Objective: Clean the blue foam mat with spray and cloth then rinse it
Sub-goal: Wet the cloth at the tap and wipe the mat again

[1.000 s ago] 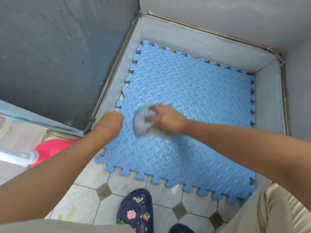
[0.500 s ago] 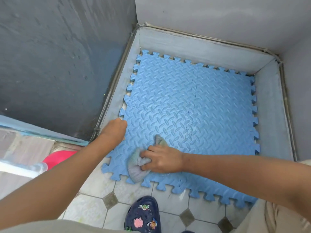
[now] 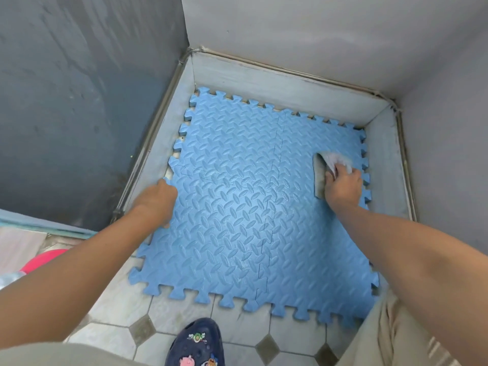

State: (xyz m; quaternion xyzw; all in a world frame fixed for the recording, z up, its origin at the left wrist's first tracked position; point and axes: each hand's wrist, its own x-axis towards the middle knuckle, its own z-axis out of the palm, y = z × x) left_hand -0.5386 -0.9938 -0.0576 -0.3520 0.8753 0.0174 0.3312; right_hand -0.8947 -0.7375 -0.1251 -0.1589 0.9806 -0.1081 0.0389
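At right of frame the right hand (image 3: 343, 187) clutches the cloth (image 3: 326, 170) against the mat (image 3: 237, 220), while the curled left hand (image 3: 157, 200) presses its left edge.

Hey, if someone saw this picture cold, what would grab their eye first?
The bright blue foam mat fills the walled corner, its near edge lying on the tiled floor. The right hand presses a grey cloth near the mat's right edge, while the left hand holds its left edge. A dark clog with cartoon charms sits at the bottom.
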